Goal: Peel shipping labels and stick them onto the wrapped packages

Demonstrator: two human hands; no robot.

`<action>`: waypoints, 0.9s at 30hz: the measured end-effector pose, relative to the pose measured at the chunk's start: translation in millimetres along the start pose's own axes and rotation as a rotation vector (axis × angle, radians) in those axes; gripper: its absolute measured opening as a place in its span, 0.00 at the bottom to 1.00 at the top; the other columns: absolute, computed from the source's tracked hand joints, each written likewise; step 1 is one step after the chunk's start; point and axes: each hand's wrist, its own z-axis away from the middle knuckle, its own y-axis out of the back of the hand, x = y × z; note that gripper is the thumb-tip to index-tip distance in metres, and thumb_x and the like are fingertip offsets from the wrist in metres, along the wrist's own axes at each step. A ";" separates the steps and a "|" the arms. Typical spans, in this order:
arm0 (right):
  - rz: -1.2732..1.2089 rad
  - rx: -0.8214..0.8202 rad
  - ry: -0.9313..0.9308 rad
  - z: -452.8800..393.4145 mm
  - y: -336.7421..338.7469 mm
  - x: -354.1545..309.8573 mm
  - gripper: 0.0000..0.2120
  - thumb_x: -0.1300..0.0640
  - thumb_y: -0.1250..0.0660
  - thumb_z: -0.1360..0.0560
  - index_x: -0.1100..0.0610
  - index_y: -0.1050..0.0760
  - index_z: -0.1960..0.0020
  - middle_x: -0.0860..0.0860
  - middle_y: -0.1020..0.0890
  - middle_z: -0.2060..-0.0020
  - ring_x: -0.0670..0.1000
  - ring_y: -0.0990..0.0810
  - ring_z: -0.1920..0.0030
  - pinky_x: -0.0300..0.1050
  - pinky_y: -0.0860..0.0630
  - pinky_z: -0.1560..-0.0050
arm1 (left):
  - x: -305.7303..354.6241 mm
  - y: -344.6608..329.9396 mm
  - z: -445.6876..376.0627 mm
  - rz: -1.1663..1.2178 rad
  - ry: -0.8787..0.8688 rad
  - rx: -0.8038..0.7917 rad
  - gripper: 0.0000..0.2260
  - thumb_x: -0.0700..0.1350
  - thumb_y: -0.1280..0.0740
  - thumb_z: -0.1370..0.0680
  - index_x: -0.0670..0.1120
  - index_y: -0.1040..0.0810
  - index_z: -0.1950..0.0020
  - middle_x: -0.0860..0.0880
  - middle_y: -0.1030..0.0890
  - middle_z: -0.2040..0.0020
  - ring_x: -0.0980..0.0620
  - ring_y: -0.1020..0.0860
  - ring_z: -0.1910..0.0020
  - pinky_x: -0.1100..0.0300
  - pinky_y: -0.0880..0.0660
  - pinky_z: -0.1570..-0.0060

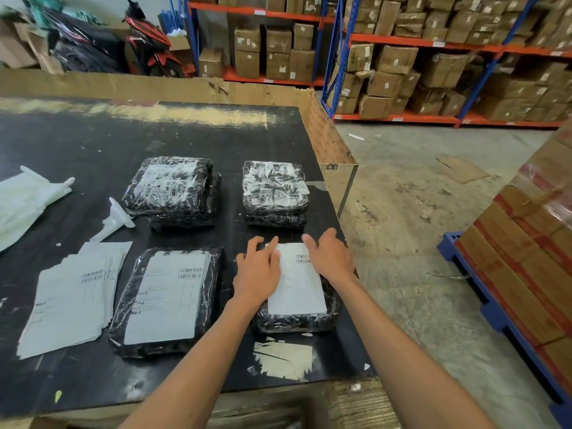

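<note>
Both hands flat on the near-right package (297, 317), palms down, fingers spread, gripping nothing. Left hand (258, 272) covers the label's (298, 286) left edge + top-left corner; right hand (331, 258) sits on its upper-right corner, so barcode only partly visible btwn them. Label print too blurry to read. Pkg's far edge hidden under both hands.

Near-left package (167, 301) already labelled, just beside the left forearm, apart from it. Label stack (71, 301) lies left of that pkg, touching or nearly so, can't tell. Torn label residue (284, 359) stuck to bench (93, 144) near the front edge, btwn the forearms.

Further back: two stacks of two, far-left packages (170, 187) and far-right packages (275, 190), tops glare-washed, can't tell if labelled. White backing scraps (24, 199) at left, cut off by frame edge. Beyond the bench: racks of cartons (402, 66), blurry.
</note>
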 end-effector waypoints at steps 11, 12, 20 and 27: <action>-0.294 -0.106 0.006 -21.3 -0.6 23.6 0.12 0.45 0.35 0.21 0.52 0.32 0.48 0.48 0.23 0.55 0.55 0.20 0.48 0.53 0.26 0.48 | 6.7 -2.7 -17.2 0.468 0.222 0.154 0.12 0.54 0.30 0.24 0.52 0.16 0.43 0.54 0.18 0.39 0.50 0.23 0.37 0.49 0.26 0.39; -0.298 -0.147 0.017 -20.4 -0.1 24.3 0.13 0.44 0.36 0.21 0.52 0.32 0.45 0.48 0.23 0.53 0.55 0.21 0.46 0.53 0.26 0.47 | 6.5 -3.0 -18.3 0.528 0.234 0.146 0.11 0.52 0.29 0.24 0.51 0.15 0.44 0.54 0.17 0.40 0.51 0.23 0.37 0.49 0.27 0.36; -0.540 -0.294 0.031 -14.3 11.5 34.3 0.23 0.56 0.25 0.26 0.53 0.32 0.37 0.52 0.28 0.54 0.48 0.28 0.60 0.43 0.32 0.62 | -1.1 -4.0 -19.1 0.697 0.204 0.072 0.12 0.49 0.26 0.25 0.49 0.16 0.42 0.51 0.19 0.37 0.52 0.25 0.34 0.51 0.31 0.31; -0.383 -0.422 0.174 -5.8 13.8 34.6 0.35 0.46 0.21 0.31 0.50 0.39 0.35 0.51 0.29 0.41 0.52 0.27 0.41 0.46 0.30 0.47 | -5.0 12.9 5.2 0.540 0.083 -0.229 0.32 0.55 0.30 0.24 0.60 0.40 0.23 0.53 0.49 0.19 0.52 0.50 0.21 0.53 0.44 0.28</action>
